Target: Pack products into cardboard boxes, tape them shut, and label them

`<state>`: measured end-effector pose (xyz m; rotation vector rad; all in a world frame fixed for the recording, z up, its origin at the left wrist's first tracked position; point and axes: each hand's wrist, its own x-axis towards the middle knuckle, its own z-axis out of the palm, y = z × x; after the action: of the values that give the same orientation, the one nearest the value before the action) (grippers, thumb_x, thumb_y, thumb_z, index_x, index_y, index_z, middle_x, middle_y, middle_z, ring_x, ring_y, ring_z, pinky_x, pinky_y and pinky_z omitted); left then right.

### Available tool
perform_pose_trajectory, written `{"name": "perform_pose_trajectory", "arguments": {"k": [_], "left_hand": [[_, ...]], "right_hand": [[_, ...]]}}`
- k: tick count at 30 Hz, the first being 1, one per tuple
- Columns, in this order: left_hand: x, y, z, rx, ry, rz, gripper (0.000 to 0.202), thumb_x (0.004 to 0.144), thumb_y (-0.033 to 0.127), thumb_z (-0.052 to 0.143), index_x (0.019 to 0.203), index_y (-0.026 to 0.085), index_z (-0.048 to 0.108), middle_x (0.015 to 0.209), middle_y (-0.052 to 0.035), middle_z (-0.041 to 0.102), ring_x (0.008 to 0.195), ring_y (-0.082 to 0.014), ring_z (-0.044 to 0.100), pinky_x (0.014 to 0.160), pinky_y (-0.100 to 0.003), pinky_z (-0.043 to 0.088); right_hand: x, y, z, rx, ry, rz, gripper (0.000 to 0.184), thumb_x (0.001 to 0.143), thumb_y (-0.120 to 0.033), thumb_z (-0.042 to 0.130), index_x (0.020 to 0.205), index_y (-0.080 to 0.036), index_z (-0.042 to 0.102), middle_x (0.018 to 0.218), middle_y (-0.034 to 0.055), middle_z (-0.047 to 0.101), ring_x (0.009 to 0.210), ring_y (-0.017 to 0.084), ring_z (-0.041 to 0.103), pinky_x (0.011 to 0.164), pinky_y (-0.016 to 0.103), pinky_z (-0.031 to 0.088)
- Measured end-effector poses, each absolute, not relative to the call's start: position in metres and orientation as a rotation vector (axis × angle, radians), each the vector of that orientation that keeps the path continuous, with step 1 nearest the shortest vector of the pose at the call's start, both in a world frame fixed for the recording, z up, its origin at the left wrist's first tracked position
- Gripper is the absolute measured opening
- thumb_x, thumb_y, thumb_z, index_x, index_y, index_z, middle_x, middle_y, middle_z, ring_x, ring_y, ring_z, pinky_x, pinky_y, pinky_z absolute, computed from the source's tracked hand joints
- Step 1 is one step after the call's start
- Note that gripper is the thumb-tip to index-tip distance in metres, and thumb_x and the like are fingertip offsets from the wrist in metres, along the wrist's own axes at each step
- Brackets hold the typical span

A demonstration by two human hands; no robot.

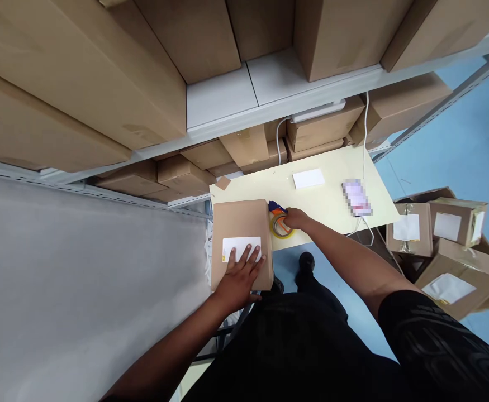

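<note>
A closed brown cardboard box (240, 223) lies on the left end of a small pale yellow table (332, 198). A white label (238, 245) is stuck on its top. My left hand (241, 276) lies flat on the box with fingers spread, partly over the label. My right hand (297, 219) is closed around a tape dispenser (280, 222) with a yellowish tape roll and a blue and orange body, just right of the box on the table.
A stack of white labels (308, 178), a phone (357, 197) on a white cable and a cardboard scrap (223, 182) lie on the table. Shelves of cardboard boxes (323, 131) stand behind. Labelled boxes (445, 245) are piled on the blue floor at right.
</note>
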<state>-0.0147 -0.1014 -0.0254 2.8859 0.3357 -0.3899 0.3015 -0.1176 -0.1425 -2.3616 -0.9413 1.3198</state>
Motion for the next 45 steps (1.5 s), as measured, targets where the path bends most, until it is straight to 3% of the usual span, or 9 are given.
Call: {"name": "perform_pose_trajectory", "arguments": {"k": [3,7,10,14,19,28,33,39,45], "left_hand": [[-0.012,-0.099,-0.034,2.902,0.37,-0.311,0.098,0.084,0.071,0.065,0.163,0.024,0.031,0.169,-0.0156,0.028,0.158,-0.0396,0.017,0.124,-0.07,-0.006],[0.005,-0.079,-0.041,2.903,0.387,-0.264,0.101,0.083,0.075,0.063,0.163,0.022,0.031,0.168,-0.0158,0.03,0.159,-0.0386,0.017,0.125,-0.068,-0.005],[0.024,-0.072,-0.041,2.884,0.437,-0.236,0.103,0.083,0.073,0.064,0.164,0.021,0.028,0.169,-0.0158,0.029,0.159,-0.0377,0.017,0.126,-0.066,-0.007],[0.047,-0.068,-0.041,2.861,0.537,-0.209,0.107,0.081,0.066,0.071,0.166,0.022,0.023,0.17,-0.0148,0.025,0.159,-0.0378,0.013,0.126,-0.065,-0.007],[0.075,-0.056,-0.043,2.832,0.614,-0.219,0.108,0.082,0.062,0.073,0.166,0.022,0.019,0.172,-0.0147,0.02,0.16,-0.0382,0.009,0.125,-0.066,-0.007],[0.097,-0.048,-0.037,2.756,0.694,-0.246,0.111,0.08,0.069,0.071,0.165,0.018,0.021,0.173,-0.019,0.009,0.16,-0.0425,0.004,0.123,-0.071,-0.002],[0.051,-0.027,-0.018,2.779,0.223,-0.394,0.118,0.073,0.072,0.078,0.165,0.021,0.024,0.173,-0.0162,0.015,0.16,-0.0357,0.01,0.128,-0.059,0.0],[0.032,-0.028,-0.035,2.895,0.3,-0.299,0.079,0.096,0.059,0.058,0.163,0.026,0.032,0.171,-0.0121,0.026,0.16,-0.0314,0.015,0.128,-0.056,0.003],[0.061,-0.045,-0.053,2.914,0.496,-0.153,0.077,0.1,0.063,0.045,0.164,0.023,0.03,0.171,-0.0122,0.025,0.161,-0.0307,0.013,0.128,-0.057,-0.001]], "right_hand": [[0.303,-0.114,-0.141,-2.349,-0.981,1.334,0.04,0.099,-0.039,0.066,0.132,-0.017,0.061,0.132,0.0106,0.063,0.112,0.025,0.066,0.094,0.046,0.058],[0.308,-0.119,-0.136,-2.343,-0.998,1.344,0.039,0.099,-0.04,0.066,0.132,-0.018,0.061,0.133,0.0102,0.062,0.112,0.024,0.066,0.094,0.046,0.058],[0.306,-0.138,-0.129,-2.341,-0.986,1.356,0.04,0.095,-0.03,0.069,0.132,-0.017,0.061,0.126,0.0117,0.067,0.11,0.026,0.067,0.093,0.041,0.057],[0.285,-0.195,-0.124,-2.309,-0.924,1.374,0.054,0.084,-0.012,0.062,0.138,-0.018,0.058,0.117,0.01,0.075,0.104,0.026,0.071,0.085,0.03,0.054],[0.239,-0.274,-0.132,-2.164,-0.808,1.43,0.069,0.078,-0.011,0.059,0.146,-0.02,0.053,0.121,0.0076,0.075,0.107,0.025,0.07,0.088,0.028,0.051],[0.236,-0.238,-0.133,-2.293,-0.795,1.382,0.053,0.082,-0.014,0.054,0.134,-0.023,0.061,0.118,0.0054,0.076,0.103,0.023,0.071,0.08,0.026,0.051],[0.288,-0.19,-0.128,-2.349,-0.895,1.356,0.047,0.078,-0.015,0.06,0.125,-0.018,0.067,0.118,0.0117,0.075,0.107,0.029,0.07,0.079,0.029,0.05],[0.313,-0.146,-0.123,-2.352,-0.99,1.342,0.051,0.073,-0.014,0.067,0.123,-0.017,0.067,0.115,0.0131,0.076,0.103,0.03,0.071,0.078,0.029,0.049],[0.286,-0.219,-0.116,-2.351,-0.931,1.321,0.063,0.083,-0.015,0.058,0.145,-0.019,0.053,0.119,0.0102,0.075,0.102,0.026,0.071,0.077,0.028,0.05]]}}
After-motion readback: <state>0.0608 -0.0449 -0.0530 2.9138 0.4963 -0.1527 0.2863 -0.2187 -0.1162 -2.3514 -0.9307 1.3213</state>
